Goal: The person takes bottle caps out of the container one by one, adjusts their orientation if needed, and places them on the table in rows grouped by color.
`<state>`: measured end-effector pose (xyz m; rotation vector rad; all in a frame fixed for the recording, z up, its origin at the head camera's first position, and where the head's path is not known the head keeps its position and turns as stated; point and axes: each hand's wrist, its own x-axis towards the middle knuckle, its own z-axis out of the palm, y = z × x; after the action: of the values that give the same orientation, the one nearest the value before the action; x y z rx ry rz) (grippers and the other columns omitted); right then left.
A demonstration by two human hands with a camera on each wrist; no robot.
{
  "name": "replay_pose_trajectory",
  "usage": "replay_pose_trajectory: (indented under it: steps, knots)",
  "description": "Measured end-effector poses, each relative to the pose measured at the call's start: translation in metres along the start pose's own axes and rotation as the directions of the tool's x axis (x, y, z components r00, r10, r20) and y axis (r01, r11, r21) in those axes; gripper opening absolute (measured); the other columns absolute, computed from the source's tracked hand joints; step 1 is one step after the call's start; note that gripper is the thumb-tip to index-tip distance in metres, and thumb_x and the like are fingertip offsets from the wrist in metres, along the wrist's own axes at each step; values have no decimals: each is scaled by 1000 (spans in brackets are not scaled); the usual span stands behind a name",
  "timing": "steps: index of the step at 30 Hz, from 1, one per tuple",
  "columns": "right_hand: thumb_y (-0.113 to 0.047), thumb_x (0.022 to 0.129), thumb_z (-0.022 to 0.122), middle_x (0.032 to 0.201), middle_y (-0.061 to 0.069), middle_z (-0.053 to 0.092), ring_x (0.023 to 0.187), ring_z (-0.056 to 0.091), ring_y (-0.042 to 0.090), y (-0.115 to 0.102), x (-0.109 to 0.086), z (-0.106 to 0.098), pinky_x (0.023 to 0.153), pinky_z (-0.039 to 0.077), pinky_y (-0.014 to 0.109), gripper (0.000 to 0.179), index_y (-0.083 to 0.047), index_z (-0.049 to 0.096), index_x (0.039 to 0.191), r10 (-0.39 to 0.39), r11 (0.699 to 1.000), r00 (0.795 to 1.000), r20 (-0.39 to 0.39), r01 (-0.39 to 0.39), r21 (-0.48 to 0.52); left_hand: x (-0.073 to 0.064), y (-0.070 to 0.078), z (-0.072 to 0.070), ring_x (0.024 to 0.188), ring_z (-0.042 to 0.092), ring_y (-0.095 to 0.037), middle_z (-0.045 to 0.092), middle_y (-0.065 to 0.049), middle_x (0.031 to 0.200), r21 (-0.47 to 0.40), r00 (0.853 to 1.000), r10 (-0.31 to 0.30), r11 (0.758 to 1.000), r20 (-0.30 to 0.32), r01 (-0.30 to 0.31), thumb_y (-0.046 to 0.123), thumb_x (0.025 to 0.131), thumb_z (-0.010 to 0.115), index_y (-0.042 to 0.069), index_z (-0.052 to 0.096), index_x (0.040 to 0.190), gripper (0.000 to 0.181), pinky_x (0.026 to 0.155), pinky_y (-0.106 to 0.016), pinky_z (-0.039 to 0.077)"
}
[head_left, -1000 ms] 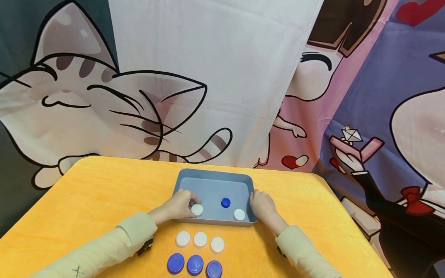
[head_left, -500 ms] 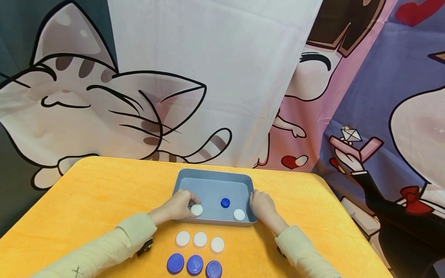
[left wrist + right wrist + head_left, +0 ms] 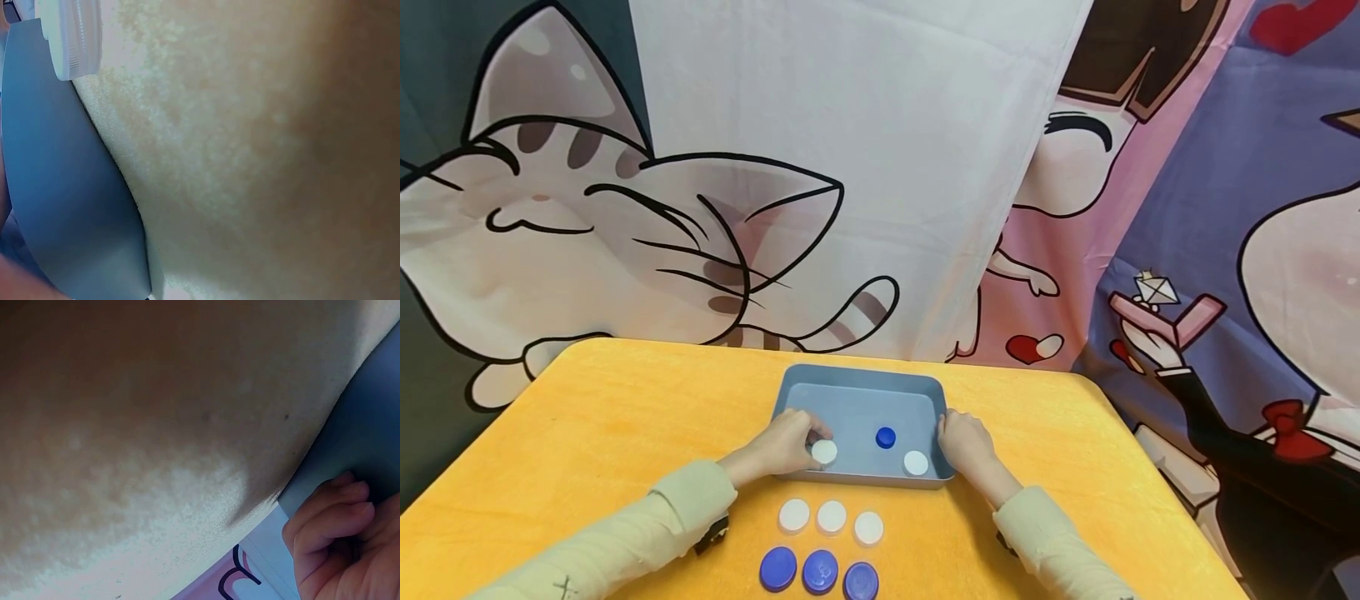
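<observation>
In the head view a shallow grey-blue tray (image 3: pixel 865 377) lies on the yellow cloth. My left hand (image 3: pixel 786 442) reaches over its left front corner and pinches a white bottle cap (image 3: pixel 824 452) between thumb and fingers. At the opposite end my right hand (image 3: pixel 966 440) grips the right wall, its fingers (image 3: pixel 334 515) curled against the tray in the right wrist view. Also inside the tray are a small blue cap (image 3: pixel 886 437) and another white cap (image 3: pixel 916 463). The left wrist view shows the tray's outer wall (image 3: pixel 75 181) close up.
Three white caps, the middle one (image 3: pixel 832 517) among them, form a row before the tray. Nearer still lie three larger blue caps, including a middle one (image 3: pixel 820 572). Behind the yellow-covered table (image 3: pixel 647 400) hangs a cartoon-printed curtain (image 3: pixel 850 167).
</observation>
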<state>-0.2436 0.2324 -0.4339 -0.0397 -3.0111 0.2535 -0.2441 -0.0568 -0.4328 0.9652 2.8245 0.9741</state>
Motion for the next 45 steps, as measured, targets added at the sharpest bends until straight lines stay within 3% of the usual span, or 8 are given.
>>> replay_pose_trajectory:
  steps: [12, 30, 45]
  knots:
    - [-17, 98, 48, 72, 18, 64, 64, 64, 31, 0, 0, 0, 56, 52, 42, 29, 3, 64, 85, -5, 1000, 1000, -3, 5, -2, 2, 6, 0, 72, 59, -12, 71, -8, 84, 16, 998, 40, 999, -44, -39, 13, 66, 84, -2, 73, 94, 33, 63, -18, 47]
    - [-17, 98, 49, 70, 17, 64, 64, 64, 29, 0, 0, 1, 56, 52, 40, 28, 4, 64, 86, 2, 1000, 1000, 4, -2, 1, 7, 22, -7, 73, 54, -9, 69, -2, 85, -17, 999, -18, 1000, -46, 17, 14, 64, 83, 2, 74, 96, 36, 63, -19, 45]
    - [-17, 98, 49, 70, 17, 63, 63, 63, 29, -1, -1, -1, 54, 52, 39, 28, 4, 64, 86, 11, 1000, 1000, 17, -11, 3, 6, 41, -6, 77, 55, -10, 69, -2, 90, -47, 999, 14, 999, -32, -16, 13, 65, 83, 3, 73, 99, 37, 65, -19, 46]
